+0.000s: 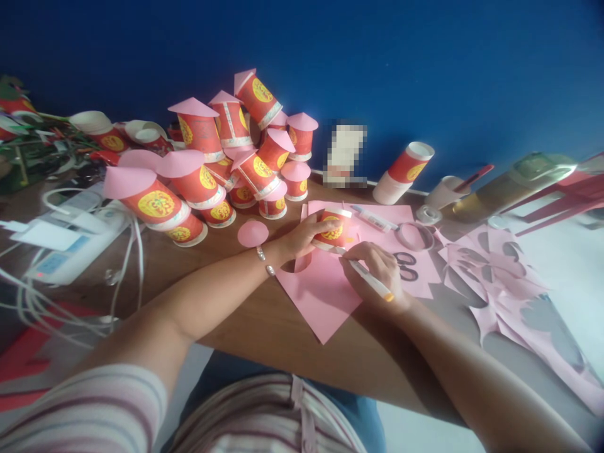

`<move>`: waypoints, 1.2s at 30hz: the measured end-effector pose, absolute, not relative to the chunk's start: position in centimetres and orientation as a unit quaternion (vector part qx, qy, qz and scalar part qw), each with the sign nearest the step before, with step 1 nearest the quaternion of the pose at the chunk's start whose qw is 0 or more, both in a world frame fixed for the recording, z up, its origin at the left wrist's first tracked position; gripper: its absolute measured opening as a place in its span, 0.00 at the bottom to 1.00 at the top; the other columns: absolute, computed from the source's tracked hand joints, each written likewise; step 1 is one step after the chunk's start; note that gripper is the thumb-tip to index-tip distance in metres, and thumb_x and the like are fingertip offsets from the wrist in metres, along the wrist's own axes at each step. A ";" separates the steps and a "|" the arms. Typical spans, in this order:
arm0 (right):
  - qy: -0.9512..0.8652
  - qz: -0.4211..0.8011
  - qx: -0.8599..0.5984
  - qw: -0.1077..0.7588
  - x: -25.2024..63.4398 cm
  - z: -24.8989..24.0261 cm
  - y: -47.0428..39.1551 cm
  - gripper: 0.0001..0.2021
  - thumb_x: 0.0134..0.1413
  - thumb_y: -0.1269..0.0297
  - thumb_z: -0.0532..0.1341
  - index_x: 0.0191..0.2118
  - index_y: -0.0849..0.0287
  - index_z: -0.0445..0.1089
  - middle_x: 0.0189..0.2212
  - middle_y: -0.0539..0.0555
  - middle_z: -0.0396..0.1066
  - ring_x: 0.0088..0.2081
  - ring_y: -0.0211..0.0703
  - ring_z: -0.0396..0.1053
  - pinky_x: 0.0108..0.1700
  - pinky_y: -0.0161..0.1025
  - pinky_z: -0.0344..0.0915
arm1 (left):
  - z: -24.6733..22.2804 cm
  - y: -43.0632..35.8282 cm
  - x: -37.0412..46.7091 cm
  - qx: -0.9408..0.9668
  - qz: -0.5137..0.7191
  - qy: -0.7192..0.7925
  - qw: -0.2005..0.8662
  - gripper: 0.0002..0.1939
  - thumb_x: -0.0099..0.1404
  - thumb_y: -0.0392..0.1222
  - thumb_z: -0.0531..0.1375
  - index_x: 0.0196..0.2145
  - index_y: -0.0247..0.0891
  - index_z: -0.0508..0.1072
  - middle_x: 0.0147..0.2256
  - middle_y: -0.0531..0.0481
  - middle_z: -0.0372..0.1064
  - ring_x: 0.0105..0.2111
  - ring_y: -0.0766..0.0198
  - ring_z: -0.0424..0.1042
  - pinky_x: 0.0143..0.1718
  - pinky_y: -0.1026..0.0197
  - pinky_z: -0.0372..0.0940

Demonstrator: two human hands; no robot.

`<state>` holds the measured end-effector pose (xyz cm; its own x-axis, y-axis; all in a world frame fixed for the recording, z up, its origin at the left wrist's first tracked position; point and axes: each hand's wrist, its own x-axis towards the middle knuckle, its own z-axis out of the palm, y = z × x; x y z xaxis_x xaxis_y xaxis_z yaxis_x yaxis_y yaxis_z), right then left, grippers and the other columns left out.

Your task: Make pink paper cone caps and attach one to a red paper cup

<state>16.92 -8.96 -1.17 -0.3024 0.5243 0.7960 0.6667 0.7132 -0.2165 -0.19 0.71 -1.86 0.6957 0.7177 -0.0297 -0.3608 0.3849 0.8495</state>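
Cup (330, 235) and pen (372, 280) above pink paper (325, 302)

At far left we see a white power strip (68, 248) with a blue label, its print too small for us to read. Next come piled red cups (158, 201), many topped by pink cones; we cannot make out the markings in their round yellow emblems. One loose cone (253, 233) lies flat on the brown table (236, 321). Our left hand (307, 233) curls around the cup, held tilted over the paper. Our right hand (381, 263) pinches the slim white pen, orange-ended, its tip beside the cup's pale rim; contact is unclear. Rightmost, curved cut-outs shape the scraps (500, 311).
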 end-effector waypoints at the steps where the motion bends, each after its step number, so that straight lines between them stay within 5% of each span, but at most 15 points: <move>1: -0.802 -0.077 -0.374 0.459 16.9 -1.1 -9.0 0.09 0.61 0.76 0.63 0.37 0.53 0.67 0.27 0.48 0.73 0.26 0.39 0.69 0.30 0.37 0.65 | -1.8 0.7 -0.2 0.444 0.335 0.204 0.806 0.19 0.58 0.49 0.71 0.41 0.36 0.74 0.35 0.48 0.76 0.37 0.61 0.76 0.43 0.58 0.70; 36: -0.798 -0.082 -0.393 0.449 16.6 -1.6 -9.3 0.10 0.59 0.77 0.62 0.35 0.53 0.65 0.25 0.47 0.70 0.25 0.38 0.66 0.29 0.37 0.63 | -2.7 1.1 0.2 0.486 0.354 0.226 0.766 0.17 0.60 0.50 0.69 0.39 0.38 0.72 0.34 0.49 0.74 0.36 0.62 0.75 0.40 0.59 0.70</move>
<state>16.58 -9.30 -1.60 -0.2869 0.5537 0.7817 0.7014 0.6772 -0.2223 0.21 1.14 -2.73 0.6472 0.7623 -0.0028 -0.3219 0.2765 0.9055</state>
